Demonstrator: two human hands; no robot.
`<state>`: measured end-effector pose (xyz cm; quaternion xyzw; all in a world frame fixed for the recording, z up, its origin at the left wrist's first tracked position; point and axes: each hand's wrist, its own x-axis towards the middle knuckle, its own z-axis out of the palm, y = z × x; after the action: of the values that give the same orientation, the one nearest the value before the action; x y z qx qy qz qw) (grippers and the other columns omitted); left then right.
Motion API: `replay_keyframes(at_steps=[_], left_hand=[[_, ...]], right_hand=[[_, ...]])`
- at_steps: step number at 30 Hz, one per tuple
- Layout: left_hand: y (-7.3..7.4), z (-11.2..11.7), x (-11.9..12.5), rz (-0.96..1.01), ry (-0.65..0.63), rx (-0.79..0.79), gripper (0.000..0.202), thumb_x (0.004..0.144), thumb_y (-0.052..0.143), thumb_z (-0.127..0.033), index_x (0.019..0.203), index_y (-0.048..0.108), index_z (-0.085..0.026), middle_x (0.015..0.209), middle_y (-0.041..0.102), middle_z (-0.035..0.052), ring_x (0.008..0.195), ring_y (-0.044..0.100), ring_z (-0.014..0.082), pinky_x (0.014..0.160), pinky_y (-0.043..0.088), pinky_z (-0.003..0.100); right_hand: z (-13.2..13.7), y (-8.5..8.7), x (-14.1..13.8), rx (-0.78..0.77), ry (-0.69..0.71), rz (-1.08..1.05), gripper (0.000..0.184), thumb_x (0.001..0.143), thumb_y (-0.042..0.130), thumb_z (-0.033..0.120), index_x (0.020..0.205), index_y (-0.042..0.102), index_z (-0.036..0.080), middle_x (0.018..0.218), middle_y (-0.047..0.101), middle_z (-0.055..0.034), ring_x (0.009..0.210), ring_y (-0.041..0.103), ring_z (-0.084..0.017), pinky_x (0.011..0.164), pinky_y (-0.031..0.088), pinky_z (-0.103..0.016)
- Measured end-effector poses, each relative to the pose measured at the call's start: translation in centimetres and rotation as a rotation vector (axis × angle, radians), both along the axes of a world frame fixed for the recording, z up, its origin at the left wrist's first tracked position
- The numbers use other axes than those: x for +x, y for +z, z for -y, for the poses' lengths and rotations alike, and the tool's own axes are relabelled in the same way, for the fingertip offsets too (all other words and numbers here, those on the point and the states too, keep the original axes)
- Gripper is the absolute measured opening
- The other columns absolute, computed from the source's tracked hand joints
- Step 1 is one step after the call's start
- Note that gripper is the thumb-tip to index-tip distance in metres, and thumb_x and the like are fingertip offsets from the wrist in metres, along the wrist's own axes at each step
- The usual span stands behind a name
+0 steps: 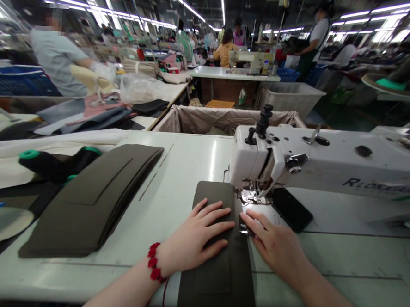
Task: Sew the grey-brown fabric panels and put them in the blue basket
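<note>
My left hand [200,234], with a red bracelet at the wrist, lies flat on a long dark olive fabric panel [214,277], fingers spread. The panel runs from the table's front edge up to the left side of the sewing machine [256,161], beside the presser foot [254,197]. At the panel's right edge, just below the needle plate, my right hand [275,246] is curled with its fingers close together. A small dark and shiny metal piece [245,227] shows at its fingertips; its kind is unclear. Stitched lines mark the panel's lower part.
A stack of similar dark panels [98,202] lies left on the pale table [176,170]. Black thread cones [48,164] lie behind it. A black phone [293,210] rests under the machine arm. Beyond the table stands a cloth-lined bin [193,118]; a co-worker [58,56] is at left.
</note>
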<state>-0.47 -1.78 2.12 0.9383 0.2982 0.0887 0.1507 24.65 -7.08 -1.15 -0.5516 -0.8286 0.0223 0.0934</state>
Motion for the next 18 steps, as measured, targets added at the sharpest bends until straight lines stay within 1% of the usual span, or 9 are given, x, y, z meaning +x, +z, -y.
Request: replay_keyframes(at_steps=[4, 6, 7, 9, 12, 15, 18], left_hand=[[-0.1, -0.03, -0.05, -0.004, 0.009, 0.004, 0.04, 0.097, 0.046, -0.039, 0.137, 0.048, -0.034, 0.149, 0.039, 0.0001, 0.142, 0.027, 0.0258, 0.119, 0.014, 0.052], [-0.09, 0.0, -0.04, -0.007, 0.013, 0.012, 0.04, 0.097, 0.045, -0.038, 0.137, 0.047, -0.033, 0.149, 0.038, 0.0015, 0.14, 0.029, 0.0256, 0.119, 0.014, 0.052], [-0.06, 0.03, -0.02, -0.004, 0.017, 0.015, 0.04, 0.097, 0.046, -0.038, 0.137, 0.048, -0.033, 0.149, 0.038, 0.0026, 0.138, 0.031, 0.0257, 0.119, 0.016, 0.052], [0.01, 0.13, 0.02, 0.007, 0.037, 0.016, 0.04, 0.096, 0.047, -0.038, 0.136, 0.049, -0.032, 0.144, 0.041, 0.0045, 0.132, 0.037, 0.0259, 0.115, 0.024, 0.051], [0.12, 0.28, 0.09, 0.02, 0.072, 0.007, 0.039, 0.096, 0.048, -0.036, 0.135, 0.049, -0.033, 0.135, 0.046, 0.0055, 0.122, 0.043, 0.0251, 0.106, 0.035, 0.047], [0.11, 0.32, 0.12, 0.02, 0.078, 0.003, 0.04, 0.097, 0.047, -0.034, 0.136, 0.047, -0.033, 0.13, 0.048, 0.0056, 0.118, 0.044, 0.0241, 0.101, 0.038, 0.045], [0.02, 0.23, 0.14, 0.018, 0.07, 0.005, 0.04, 0.097, 0.047, -0.034, 0.137, 0.046, -0.032, 0.13, 0.047, 0.0059, 0.117, 0.044, 0.024, 0.1, 0.038, 0.044]], right_hand=[[-0.03, -0.02, 0.01, -0.005, -0.002, 0.016, 0.052, 0.091, 0.044, 0.019, 0.143, 0.044, 0.027, 0.146, 0.046, -0.0043, 0.081, 0.067, -0.019, 0.066, 0.054, -0.033], [0.0, 0.0, 0.01, -0.007, -0.002, 0.02, 0.052, 0.091, 0.045, 0.019, 0.143, 0.044, 0.027, 0.146, 0.045, -0.0041, 0.081, 0.067, -0.018, 0.065, 0.054, -0.032], [0.02, 0.01, 0.01, -0.006, -0.002, 0.019, 0.052, 0.091, 0.045, 0.019, 0.142, 0.044, 0.027, 0.146, 0.046, -0.0041, 0.081, 0.067, -0.018, 0.065, 0.054, -0.032], [0.06, 0.03, -0.01, -0.005, -0.006, 0.016, 0.053, 0.09, 0.046, 0.018, 0.142, 0.044, 0.027, 0.146, 0.046, -0.004, 0.081, 0.067, -0.018, 0.067, 0.054, -0.032], [0.09, 0.03, -0.02, -0.009, -0.013, 0.019, 0.052, 0.091, 0.046, 0.018, 0.142, 0.044, 0.028, 0.146, 0.045, -0.0031, 0.083, 0.067, -0.018, 0.07, 0.055, -0.033], [0.08, -0.04, -0.01, -0.005, -0.013, 0.021, 0.052, 0.091, 0.046, 0.019, 0.142, 0.045, 0.028, 0.146, 0.045, -0.0031, 0.082, 0.067, -0.018, 0.069, 0.055, -0.033], [0.08, -0.14, 0.03, 0.0, -0.017, 0.014, 0.052, 0.091, 0.047, 0.02, 0.142, 0.044, 0.029, 0.146, 0.046, -0.0032, 0.082, 0.067, -0.018, 0.069, 0.055, -0.032]])
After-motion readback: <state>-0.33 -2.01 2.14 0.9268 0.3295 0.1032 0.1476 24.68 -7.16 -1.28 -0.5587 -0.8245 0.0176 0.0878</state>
